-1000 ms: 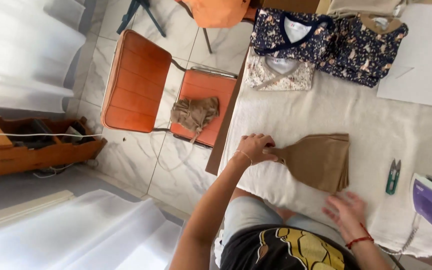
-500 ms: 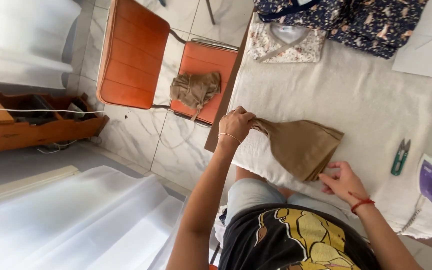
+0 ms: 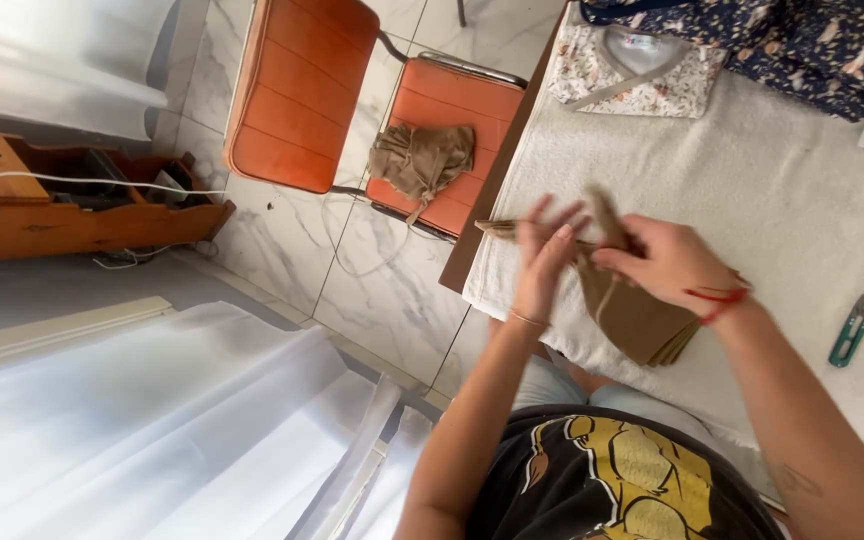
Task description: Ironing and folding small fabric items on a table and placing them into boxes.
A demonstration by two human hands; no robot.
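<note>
Brown cloth point(image 3: 642, 315) lies folded at the near-left corner of the white-covered table point(image 3: 752, 200), close to its edge; right hand point(image 3: 667, 262) pinches its top, left hand point(image 3: 544, 258) fingers spread wide w/ a strip end (blurred). Open cover to the right up to 1 green snips point(image 3: 853, 328). On the floor side: 1 orange chair point(image 3: 352, 110) w/ 1 brown bundle point(image 3: 420, 160); 2 folded floral garments point(image 3: 642, 65) at far edge.

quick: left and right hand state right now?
Left hand: open, fingers spread, at the edge of the folded tan cloth; motion blur hides any grip.
Right hand: closed on the tan cloth's upper part, lifting it off the padded table.
</note>
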